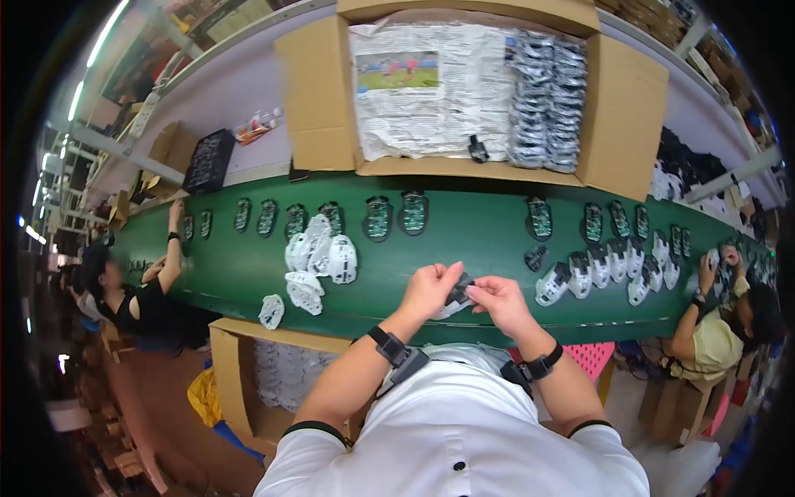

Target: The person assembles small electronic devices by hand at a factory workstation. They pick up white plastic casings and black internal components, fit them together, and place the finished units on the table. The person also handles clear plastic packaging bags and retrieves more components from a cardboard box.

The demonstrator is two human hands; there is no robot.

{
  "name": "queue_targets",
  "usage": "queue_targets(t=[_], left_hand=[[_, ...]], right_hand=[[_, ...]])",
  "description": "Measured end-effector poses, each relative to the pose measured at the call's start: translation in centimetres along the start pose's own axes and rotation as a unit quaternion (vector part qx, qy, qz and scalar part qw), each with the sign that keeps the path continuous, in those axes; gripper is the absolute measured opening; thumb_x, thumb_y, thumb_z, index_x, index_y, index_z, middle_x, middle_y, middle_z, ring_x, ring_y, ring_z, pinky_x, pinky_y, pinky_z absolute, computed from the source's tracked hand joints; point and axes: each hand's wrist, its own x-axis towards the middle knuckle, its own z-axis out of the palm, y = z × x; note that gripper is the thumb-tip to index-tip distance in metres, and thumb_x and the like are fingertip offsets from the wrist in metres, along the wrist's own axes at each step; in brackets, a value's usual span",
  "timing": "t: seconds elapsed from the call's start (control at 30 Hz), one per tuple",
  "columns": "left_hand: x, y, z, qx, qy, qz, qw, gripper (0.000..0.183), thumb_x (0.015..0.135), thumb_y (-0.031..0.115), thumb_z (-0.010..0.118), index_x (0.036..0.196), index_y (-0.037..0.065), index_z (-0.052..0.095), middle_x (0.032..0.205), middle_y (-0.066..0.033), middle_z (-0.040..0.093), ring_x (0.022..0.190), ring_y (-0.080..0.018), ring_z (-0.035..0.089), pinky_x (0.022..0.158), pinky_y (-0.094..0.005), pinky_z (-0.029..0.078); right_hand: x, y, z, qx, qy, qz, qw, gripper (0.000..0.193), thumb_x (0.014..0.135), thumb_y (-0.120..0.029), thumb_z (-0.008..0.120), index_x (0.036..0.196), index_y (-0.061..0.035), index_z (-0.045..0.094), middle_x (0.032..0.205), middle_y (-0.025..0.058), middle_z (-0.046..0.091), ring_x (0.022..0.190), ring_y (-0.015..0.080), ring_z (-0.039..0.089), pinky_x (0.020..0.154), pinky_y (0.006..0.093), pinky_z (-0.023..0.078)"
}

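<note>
White-and-black shell (451,310) sits between my two hands, by the near edge of the green tabletop (472,236). From my remote seat I judge its long axis slants from lower left to upper right, though fingers hide much of it. My left hand (429,290) is clamped on its left side and my right hand (502,301) pinches its right, so neither is nearer. I see black-ended white shells (580,276) well off to the right, and a white shell heap (318,248) to the left.
</note>
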Motion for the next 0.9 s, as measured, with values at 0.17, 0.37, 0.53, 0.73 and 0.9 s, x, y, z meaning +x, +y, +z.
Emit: queue_targets(t=[0.17, 0.37, 0.53, 0.73, 0.9], left_hand=[[1.5, -4.3, -4.9, 0.275, 0.182, 0.209, 0.92, 0.044, 0.087, 0.03, 0.068, 0.118, -0.001, 0.062, 0.118, -0.0246, 0.063, 0.112, -0.0403, 0.058, 0.099, -0.0479, 0.046], [3.1, -9.2, -12.4, 0.488, 0.306, 0.108, 0.81, 0.054, 0.079, 0.027, 0.075, 0.125, 0.003, 0.061, 0.131, -0.0212, 0.055, 0.12, -0.0398, 0.05, 0.103, -0.0491, 0.04], [3.3, -12.3, -13.4, 0.546, 0.269, 0.242, 0.755, 0.054, 0.07, 0.018, 0.075, 0.121, 0.005, 0.064, 0.132, -0.0186, 0.055, 0.122, -0.0386, 0.05, 0.102, -0.0486, 0.041], [0.0, -10.2, -6.8, 0.428, 0.09, 0.361, 0.824, 0.052, 0.072, 0.02, 0.079, 0.12, 0.01, 0.063, 0.13, -0.0166, 0.055, 0.114, -0.0378, 0.057, 0.094, -0.0465, 0.052], [-1.7, -6.0, -4.8, 0.363, 0.073, 0.049, 0.928, 0.074, 0.075, 0.027, 0.079, 0.142, 0.012, 0.05, 0.148, -0.0279, 0.039, 0.133, -0.0459, 0.045, 0.096, -0.0481, 0.052]], right_hand=[[1.7, 1.5, -7.5, -0.494, 0.131, -0.022, 0.859, 0.034, 0.087, -0.031, 0.068, 0.109, -0.0053, 0.071, 0.103, 0.0204, 0.07, 0.092, 0.0425, 0.067, 0.082, 0.0496, 0.055], [3.4, 2.2, -11.7, -0.618, 0.322, -0.167, 0.698, 0.035, 0.085, -0.02, 0.071, 0.117, -0.0055, 0.066, 0.119, 0.0167, 0.066, 0.108, 0.0374, 0.061, 0.092, 0.0439, 0.051], [5.7, 3.2, -12.7, -0.524, 0.315, -0.198, 0.767, 0.028, 0.088, -0.021, 0.069, 0.111, -0.006, 0.065, 0.104, 0.0185, 0.069, 0.097, 0.0367, 0.066, 0.082, 0.0456, 0.053], [6.8, 1.9, -3.0, -0.507, -0.019, -0.099, 0.856, 0.039, 0.087, -0.035, 0.068, 0.109, -0.0027, 0.063, 0.106, 0.0243, 0.068, 0.1, 0.0425, 0.065, 0.088, 0.0474, 0.052], [7.5, 3.4, -1.4, -0.595, 0.162, -0.206, 0.76, 0.059, 0.081, -0.033, 0.076, 0.131, -0.0054, 0.057, 0.14, 0.0178, 0.049, 0.127, 0.0372, 0.048, 0.105, 0.0455, 0.042]])
